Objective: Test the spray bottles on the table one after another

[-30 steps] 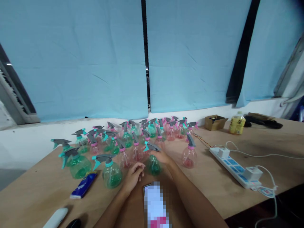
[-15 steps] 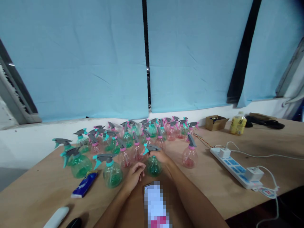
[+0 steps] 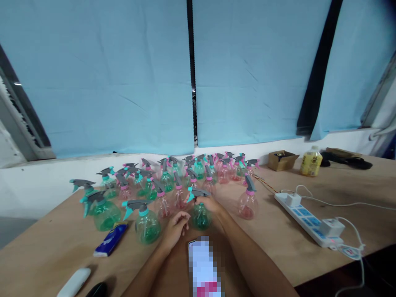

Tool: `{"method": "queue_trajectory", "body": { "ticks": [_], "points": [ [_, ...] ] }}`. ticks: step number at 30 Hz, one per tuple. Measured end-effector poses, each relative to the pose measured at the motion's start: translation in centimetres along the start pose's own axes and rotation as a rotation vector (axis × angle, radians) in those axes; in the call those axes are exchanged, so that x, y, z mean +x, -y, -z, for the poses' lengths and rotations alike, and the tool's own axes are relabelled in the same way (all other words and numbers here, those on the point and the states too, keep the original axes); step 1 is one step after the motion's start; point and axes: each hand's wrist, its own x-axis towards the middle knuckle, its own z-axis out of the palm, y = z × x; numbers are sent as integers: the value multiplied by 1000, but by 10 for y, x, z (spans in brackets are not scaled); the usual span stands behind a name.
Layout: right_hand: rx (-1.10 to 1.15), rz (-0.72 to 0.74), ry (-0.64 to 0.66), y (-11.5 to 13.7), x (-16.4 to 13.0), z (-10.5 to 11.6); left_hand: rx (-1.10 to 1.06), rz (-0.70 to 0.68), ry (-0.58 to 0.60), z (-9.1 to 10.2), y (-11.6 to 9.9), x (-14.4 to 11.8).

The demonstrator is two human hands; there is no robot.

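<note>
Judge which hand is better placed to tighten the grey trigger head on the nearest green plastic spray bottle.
Right. The right hand already grips the grey trigger head of the green plastic spray bottle; the left hand rests beside the bottle's body, better placed to steady it.

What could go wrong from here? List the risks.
1. The right hand grips the head of a green bottle inside a tight cluster of bottles. Lifting or turning it could topple the neighbours.
2. The left hand rests beside the bottle's base, close to another green bottle, and might nudge it over.
3. A power strip with plugs lies on the table to the right. If any bottle leaks or sprays, liquid could reach it.
</note>
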Motion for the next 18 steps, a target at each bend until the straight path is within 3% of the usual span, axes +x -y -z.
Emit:
{"method": "queue_trajectory", "body": {
  "ticks": [3, 9, 18],
  "points": [
    [9, 20, 70, 2, 0, 1, -4, 5, 1, 0, 0, 0],
    [22, 19, 3, -2, 2, 0, 22, 14, -7, 0, -4, -2],
    [23, 33, 38, -2, 1, 1, 6, 7, -9, -1, -4, -2]
  ]
}}
